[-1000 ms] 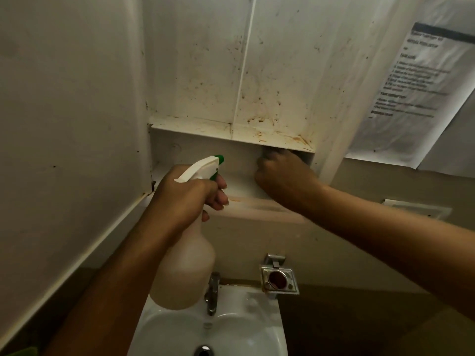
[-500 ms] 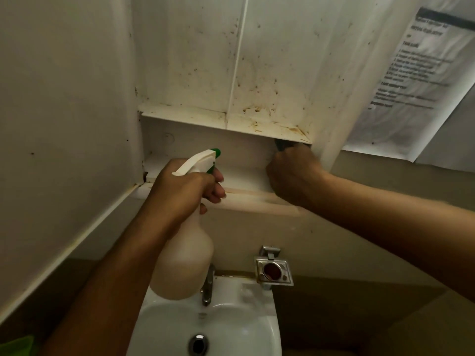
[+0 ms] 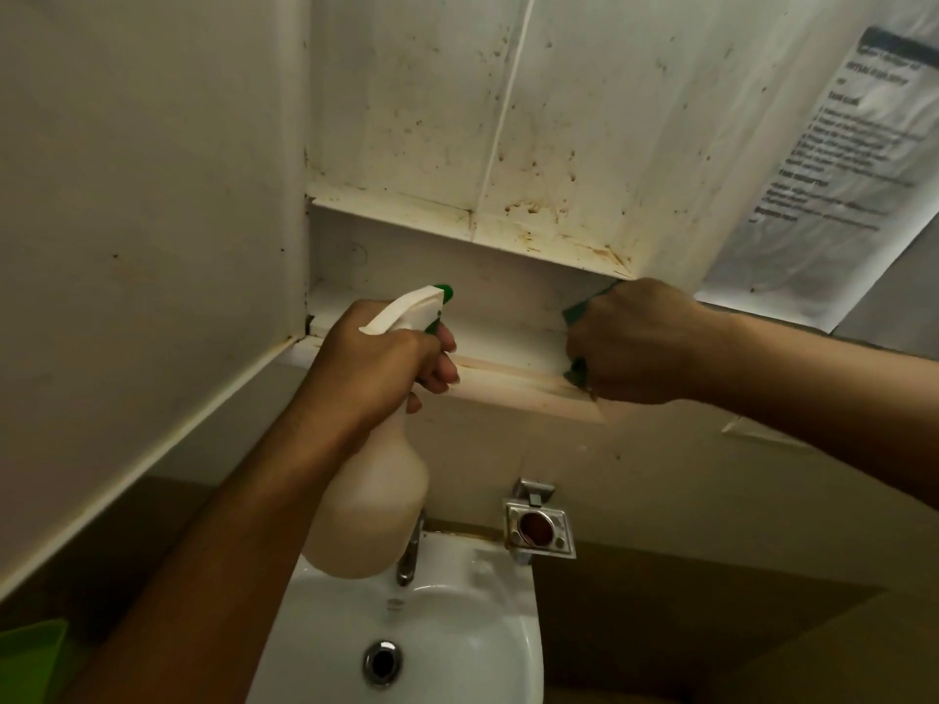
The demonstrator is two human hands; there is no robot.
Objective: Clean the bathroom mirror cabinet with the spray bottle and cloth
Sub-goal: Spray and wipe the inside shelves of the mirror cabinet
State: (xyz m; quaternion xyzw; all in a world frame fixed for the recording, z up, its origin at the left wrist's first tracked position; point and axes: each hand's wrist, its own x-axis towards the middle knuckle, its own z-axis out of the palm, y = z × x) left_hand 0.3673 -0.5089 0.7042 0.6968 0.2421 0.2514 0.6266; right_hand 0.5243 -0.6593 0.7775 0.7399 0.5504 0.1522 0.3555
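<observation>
Gripping green cloth (image 3: 576, 321) at cabinet (image 3: 508, 343) right edge, right hand (image 3: 635, 343).

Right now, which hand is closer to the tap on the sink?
Left. The left hand grips the spray bottle above the tap; the right hand holds the cloth, higher and off to the right.

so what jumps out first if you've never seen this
The brown stains on the open cabinet up top, thickest along its shelf. Below it, the left hand grips a white spray bottle above the sink, and the right hand holds a green cloth at the lower shelf's right end.
</observation>
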